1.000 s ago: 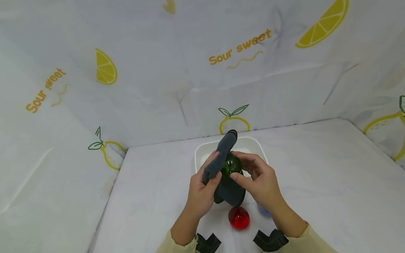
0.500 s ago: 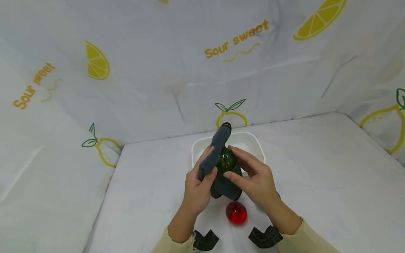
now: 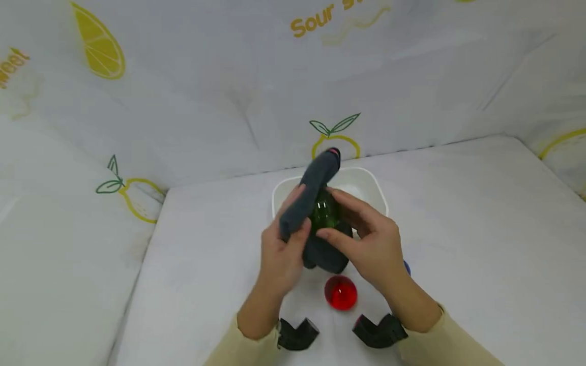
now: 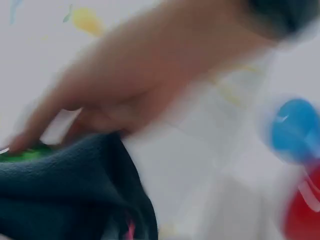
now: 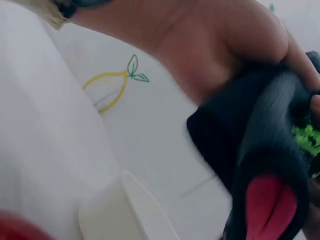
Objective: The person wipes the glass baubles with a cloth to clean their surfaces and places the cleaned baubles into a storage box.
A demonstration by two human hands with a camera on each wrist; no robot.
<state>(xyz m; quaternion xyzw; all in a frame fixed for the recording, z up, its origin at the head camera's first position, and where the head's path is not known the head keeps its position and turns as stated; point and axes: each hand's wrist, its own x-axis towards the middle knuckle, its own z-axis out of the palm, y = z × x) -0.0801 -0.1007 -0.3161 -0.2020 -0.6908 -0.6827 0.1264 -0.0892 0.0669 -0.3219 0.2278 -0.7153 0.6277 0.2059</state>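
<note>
You are holding the shiny green ball [image 3: 324, 215] and the dark grey fleece cloth with a red tip [image 3: 311, 195] above the middle of the white-covered table [image 3: 458, 229], just in front of the white rectangular plastic tub [image 3: 371, 184] that stands toward the table's far edge. Your left hand [image 3: 279, 249] has its fingers and thumb curled round the cloth, pressing it to the ball's left side; your right hand [image 3: 373, 244] pinches the ball between thumb and fingertips. It looks as though you are wiping the ball with the cloth. To do that well, hold the ball steady at the fingertips so it can turn, keep the cloth flat against it, and stay over the table so a slip costs little. A glossy ball is likely slippery.

A glossy red ball [image 3: 341, 293] lies near the table's front edge, below your hands, and a blue ball [image 3: 406, 267] peeps out beside your right wrist.

Compared with a second ago, your grips are the same, but both hands with ball and cloth have come closer to the tub, and your view has tilted downward.
</note>
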